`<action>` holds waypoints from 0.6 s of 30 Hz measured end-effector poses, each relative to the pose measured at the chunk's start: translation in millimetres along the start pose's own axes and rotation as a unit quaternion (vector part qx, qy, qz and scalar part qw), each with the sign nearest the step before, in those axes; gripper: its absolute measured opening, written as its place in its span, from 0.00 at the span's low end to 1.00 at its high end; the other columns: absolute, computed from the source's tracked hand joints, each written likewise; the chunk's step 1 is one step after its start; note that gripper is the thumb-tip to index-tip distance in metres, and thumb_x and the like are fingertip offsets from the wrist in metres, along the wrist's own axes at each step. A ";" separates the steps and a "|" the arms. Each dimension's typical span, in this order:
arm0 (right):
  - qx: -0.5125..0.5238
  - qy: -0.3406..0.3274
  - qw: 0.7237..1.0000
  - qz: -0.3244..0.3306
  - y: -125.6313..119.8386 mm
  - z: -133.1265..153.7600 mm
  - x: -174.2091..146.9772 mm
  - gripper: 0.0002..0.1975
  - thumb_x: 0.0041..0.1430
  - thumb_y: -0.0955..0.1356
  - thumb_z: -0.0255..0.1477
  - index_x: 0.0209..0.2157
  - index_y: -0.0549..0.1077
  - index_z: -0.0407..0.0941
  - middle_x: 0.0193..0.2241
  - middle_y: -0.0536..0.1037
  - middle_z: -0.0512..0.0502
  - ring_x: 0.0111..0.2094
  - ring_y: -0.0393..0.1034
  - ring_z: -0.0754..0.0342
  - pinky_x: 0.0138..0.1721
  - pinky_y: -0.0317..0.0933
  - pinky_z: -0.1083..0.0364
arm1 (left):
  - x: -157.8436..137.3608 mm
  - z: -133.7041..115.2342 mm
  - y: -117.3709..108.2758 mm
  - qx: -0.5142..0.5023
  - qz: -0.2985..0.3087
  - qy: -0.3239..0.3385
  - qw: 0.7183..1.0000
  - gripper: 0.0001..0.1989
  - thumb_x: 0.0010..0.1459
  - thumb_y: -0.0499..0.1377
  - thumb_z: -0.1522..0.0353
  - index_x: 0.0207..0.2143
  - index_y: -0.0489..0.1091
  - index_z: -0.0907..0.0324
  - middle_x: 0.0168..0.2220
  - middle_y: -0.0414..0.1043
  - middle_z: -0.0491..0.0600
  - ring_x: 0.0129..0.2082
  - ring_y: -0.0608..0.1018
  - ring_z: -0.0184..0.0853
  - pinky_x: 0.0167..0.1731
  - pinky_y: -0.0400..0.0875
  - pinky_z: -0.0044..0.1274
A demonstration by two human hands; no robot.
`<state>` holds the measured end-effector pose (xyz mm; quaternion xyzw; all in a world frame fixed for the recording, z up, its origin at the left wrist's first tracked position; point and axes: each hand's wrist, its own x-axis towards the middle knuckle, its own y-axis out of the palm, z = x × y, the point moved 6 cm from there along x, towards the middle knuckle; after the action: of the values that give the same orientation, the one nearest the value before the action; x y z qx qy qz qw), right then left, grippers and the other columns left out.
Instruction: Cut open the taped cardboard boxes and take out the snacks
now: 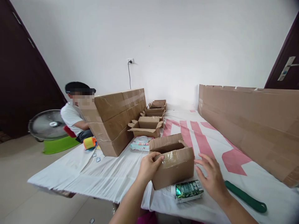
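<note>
A small cardboard box stands at the table's near edge, its top open and a strip of clear tape across the near side. My left hand grips its upper left edge, thumb over the taped part and the other fingers mostly hidden. At the box's right side, my right hand has its fingers spread and holds nothing; whether a fingertip touches the cardboard I cannot tell. Just in front of the box lies a small green-and-white carton. To the right of that hand is a long dark green curved object.
Stacked closed boxes form a wall on the left. Open boxes line up behind mine, near a pastel packet. A tall cardboard panel borders the right. A person sits left, beside a fan and an orange-yellow roll.
</note>
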<state>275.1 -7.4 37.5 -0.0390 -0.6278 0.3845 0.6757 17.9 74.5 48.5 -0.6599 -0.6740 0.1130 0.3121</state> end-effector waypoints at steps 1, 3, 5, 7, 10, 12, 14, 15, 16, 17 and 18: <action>-0.022 0.023 0.999 0.014 -3.7 -20.4 -11.6 0.10 0.62 0.63 0.32 0.40 0.73 0.46 0.43 0.75 0.41 0.46 0.69 0.46 0.46 0.64 0.45 | -0.8 -0.3 -0.3 0.000 0.001 0.002 1.000 0.15 0.54 0.58 0.57 0.34 0.77 0.57 0.32 0.79 0.48 0.33 0.78 0.38 0.32 0.67 0.25; -0.097 0.072 0.989 0.082 -7.3 -64.2 -41.4 0.12 0.60 0.63 0.35 0.38 0.75 0.46 0.39 0.77 0.41 0.42 0.71 0.44 0.41 0.65 0.45 | -2.1 -1.5 -0.5 0.003 0.002 0.004 1.000 0.14 0.55 0.58 0.57 0.34 0.77 0.57 0.32 0.80 0.48 0.33 0.78 0.39 0.32 0.66 0.25; -0.191 0.146 0.960 0.145 -13.5 -109.7 -77.4 0.15 0.55 0.64 0.36 0.39 0.77 0.47 0.40 0.78 0.40 0.40 0.71 0.40 0.37 0.64 0.44 | -3.3 -2.8 -0.4 0.010 0.000 0.006 1.000 0.13 0.55 0.58 0.58 0.34 0.77 0.56 0.32 0.80 0.48 0.34 0.78 0.39 0.33 0.65 0.26; -0.238 0.208 0.926 0.206 -19.1 -145.9 -112.5 0.17 0.51 0.64 0.36 0.41 0.77 0.49 0.41 0.78 0.39 0.40 0.72 0.37 0.35 0.64 0.43 | -4.4 -3.7 -0.3 0.017 -0.005 0.008 1.000 0.13 0.55 0.57 0.59 0.35 0.77 0.56 0.33 0.80 0.48 0.34 0.78 0.39 0.34 0.64 0.26; -0.201 0.223 0.921 0.249 -20.9 -164.7 -140.4 0.16 0.54 0.63 0.35 0.41 0.78 0.48 0.36 0.78 0.38 0.36 0.73 0.40 0.32 0.65 0.45 | -5.6 -4.7 0.0 0.025 -0.009 0.015 1.000 0.13 0.56 0.57 0.59 0.35 0.77 0.56 0.34 0.80 0.49 0.34 0.77 0.39 0.34 0.64 0.27; -0.159 0.212 0.939 0.218 -21.9 -153.6 -136.0 0.16 0.58 0.61 0.35 0.43 0.76 0.46 0.36 0.78 0.38 0.37 0.74 0.42 0.34 0.67 0.47 | -6.0 -4.9 0.1 0.029 -0.011 0.019 0.999 0.13 0.56 0.57 0.59 0.36 0.76 0.56 0.34 0.80 0.49 0.35 0.77 0.40 0.35 0.64 0.27; -0.120 0.195 0.960 0.163 -23.8 -126.1 -117.4 0.18 0.61 0.60 0.35 0.48 0.72 0.46 0.40 0.77 0.39 0.41 0.74 0.44 0.37 0.69 0.48 | -6.2 -4.6 0.2 0.033 -0.011 0.021 0.999 0.13 0.57 0.57 0.59 0.36 0.76 0.56 0.35 0.80 0.49 0.36 0.77 0.40 0.35 0.64 0.27; -0.096 0.177 0.970 0.135 -24.5 -106.8 -105.0 0.18 0.63 0.59 0.36 0.51 0.69 0.46 0.43 0.76 0.39 0.43 0.74 0.45 0.39 0.70 0.49 | -6.3 -4.4 0.3 0.036 -0.011 0.022 0.999 0.14 0.57 0.56 0.59 0.37 0.76 0.56 0.35 0.80 0.50 0.36 0.77 0.40 0.35 0.64 0.27; -0.068 0.145 0.980 0.119 -23.8 -84.0 -91.6 0.19 0.64 0.60 0.36 0.55 0.65 0.47 0.45 0.75 0.40 0.45 0.73 0.47 0.40 0.70 0.51 | -6.4 -4.3 0.5 0.038 -0.011 0.023 0.999 0.14 0.57 0.56 0.59 0.37 0.76 0.56 0.35 0.79 0.50 0.36 0.77 0.40 0.35 0.64 0.27; -0.039 0.107 0.988 0.106 -22.9 -59.6 -78.5 0.21 0.65 0.60 0.35 0.58 0.61 0.48 0.47 0.74 0.41 0.47 0.73 0.48 0.42 0.70 0.51 | -6.6 -4.3 0.6 0.039 -0.010 0.024 0.999 0.14 0.57 0.56 0.59 0.37 0.76 0.56 0.35 0.79 0.50 0.36 0.77 0.40 0.35 0.64 0.27; -0.012 0.073 0.991 0.108 -20.6 -35.8 -66.8 0.22 0.65 0.60 0.34 0.60 0.59 0.48 0.47 0.74 0.41 0.46 0.73 0.49 0.43 0.70 0.53 | -6.7 -4.3 0.7 0.041 -0.010 0.026 0.999 0.14 0.57 0.56 0.59 0.37 0.76 0.56 0.35 0.79 0.50 0.36 0.77 0.40 0.35 0.64 0.27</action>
<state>321.8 -44.4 -13.6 -0.1423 -0.5734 0.4436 0.6740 20.5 67.0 49.7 -0.6428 -0.6669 0.1206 0.3571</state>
